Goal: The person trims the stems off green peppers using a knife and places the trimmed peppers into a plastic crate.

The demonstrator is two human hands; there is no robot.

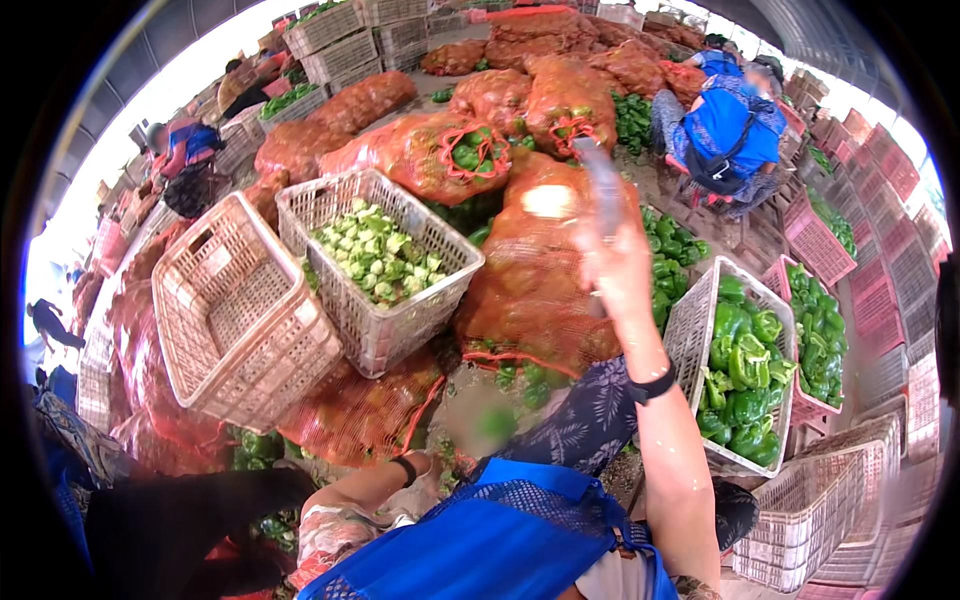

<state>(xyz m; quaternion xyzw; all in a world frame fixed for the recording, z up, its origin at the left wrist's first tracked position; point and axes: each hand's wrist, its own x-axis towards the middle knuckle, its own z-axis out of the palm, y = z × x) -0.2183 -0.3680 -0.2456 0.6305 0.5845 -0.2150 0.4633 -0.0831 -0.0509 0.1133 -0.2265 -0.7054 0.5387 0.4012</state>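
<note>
My right hand (612, 260), blurred by motion and with a dark band at the wrist, is closed on a knife (600, 180) with a smeared grey blade. It is above a large orange mesh sack (540, 270). My left hand (428, 468) is low in the middle, past another dark band; its fingers are hidden or smeared. Just beyond it is a blurred round green pepper (495, 421); whether the hand touches it I cannot tell. Ahead, a pale crate (370, 335) holds light green cut pieces (380, 255). Green peppers (745, 360) fill a white crate (690, 350) on the right.
An empty crate (235, 330) leans at the left beside filled mesh sacks (360, 410). More bulging sacks (420, 155) lie ahead. A co-worker in blue (735, 130) sits at the far right. Stacked crates (810, 510) and pink crates (815, 240) line the right side.
</note>
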